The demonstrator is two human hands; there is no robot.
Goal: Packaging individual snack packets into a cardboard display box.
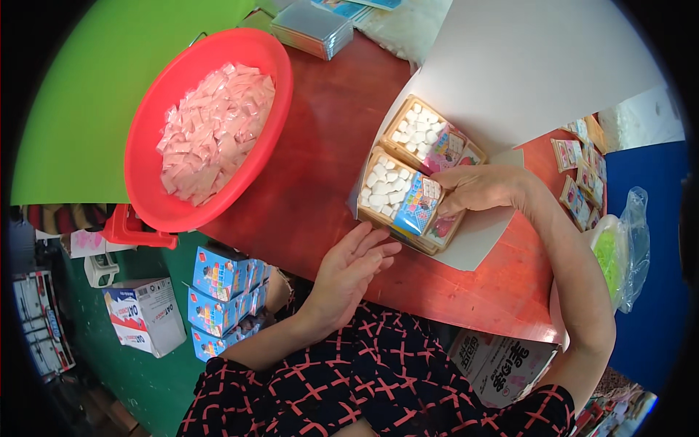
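Two clear-lidded packs with tan borders stand side by side inside a white cardboard box (480, 244). The far pack (417, 131) and the near pack (384, 183) hold small white pieces like marshmallows, with coloured printed labels across them. My right hand (477, 191) reaches in from the right, its fingers bent and closed on the label end of the near pack; the exact fingertip contact is partly hidden. At the box's near left edge, my left hand (349, 271) is open, fingers loosely stretched beside the near pack, holding nothing.
A red plastic basin (280, 109) full of pink wrapped pieces sits left on the red table (328, 95). Clear plastic boxes (312, 33) stand behind. More packs (582, 175) lie at right. Blue cartons (218, 302) and a white carton (145, 317) stand low at left.
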